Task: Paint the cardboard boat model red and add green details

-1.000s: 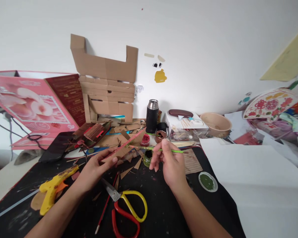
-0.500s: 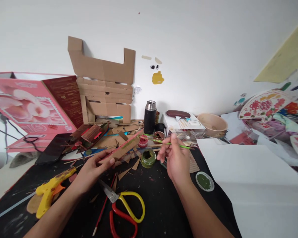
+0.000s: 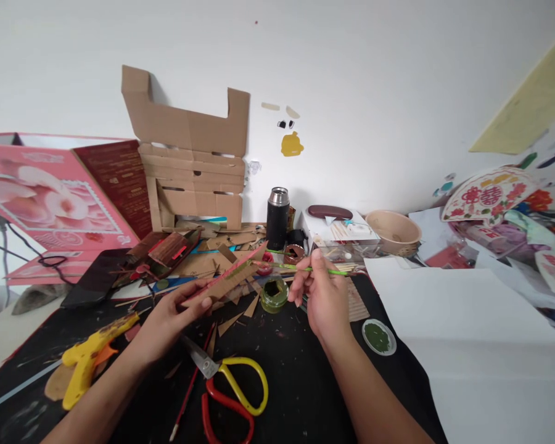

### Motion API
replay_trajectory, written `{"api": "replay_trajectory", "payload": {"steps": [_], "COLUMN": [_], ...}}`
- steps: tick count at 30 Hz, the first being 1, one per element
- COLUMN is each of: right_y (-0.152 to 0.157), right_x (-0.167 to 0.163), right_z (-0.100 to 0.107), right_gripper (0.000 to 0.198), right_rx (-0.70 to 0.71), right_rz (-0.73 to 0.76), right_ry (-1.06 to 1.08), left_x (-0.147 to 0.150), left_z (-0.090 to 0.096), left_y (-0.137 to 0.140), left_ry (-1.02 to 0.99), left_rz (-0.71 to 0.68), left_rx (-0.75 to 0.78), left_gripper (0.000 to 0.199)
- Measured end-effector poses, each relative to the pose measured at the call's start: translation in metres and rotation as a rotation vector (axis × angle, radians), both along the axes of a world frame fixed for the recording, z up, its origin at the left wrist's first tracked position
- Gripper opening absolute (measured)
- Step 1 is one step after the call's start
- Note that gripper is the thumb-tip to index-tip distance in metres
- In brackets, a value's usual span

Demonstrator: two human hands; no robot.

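Observation:
My left hand pinches the near end of a narrow cardboard strip, tilted up to the right, with a pink edge and some green paint on it. In my right hand is a thin green-handled paintbrush, held between thumb and fingers. Its tip reaches left onto the strip's green-painted part. Just below the brush stands an open jar of green paint. A green-smeared jar lid lies right of my right wrist.
Scissors with red and yellow handles and a red brush lie in front. At left is a yellow glue gun. Behind stand a black flask, a jar of red paint and cardboard scraps. White paper covers the right.
My right hand has shifted slightly left and down, and the brush tip has moved from near the strip's far end down along it. The left hand still holds the strip.

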State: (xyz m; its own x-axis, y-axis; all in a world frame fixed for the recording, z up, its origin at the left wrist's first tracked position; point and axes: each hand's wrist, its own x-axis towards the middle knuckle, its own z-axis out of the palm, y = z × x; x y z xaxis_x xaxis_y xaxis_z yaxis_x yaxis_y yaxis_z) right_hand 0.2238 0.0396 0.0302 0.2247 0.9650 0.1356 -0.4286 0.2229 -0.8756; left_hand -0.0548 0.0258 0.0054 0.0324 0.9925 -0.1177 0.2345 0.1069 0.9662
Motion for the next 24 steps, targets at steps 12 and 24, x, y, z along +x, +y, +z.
{"api": "replay_trajectory", "payload": {"steps": [12, 24], "right_y": [-0.002, 0.005], "right_x": [-0.001, 0.007], "right_z": [0.004, 0.006], "right_gripper": [0.060, 0.058], "right_rx": [-0.010, -0.030], "right_rz": [0.025, -0.075], "right_ry": [0.014, 0.056], "left_x": [-0.001, -0.001], "left_z": [-0.001, 0.001], "left_y": [0.000, 0.000], "left_ry": [-0.028, 0.000], "left_rz": [0.012, -0.017], "left_rx": [0.005, 0.018], "left_gripper": [0.074, 0.078]}}
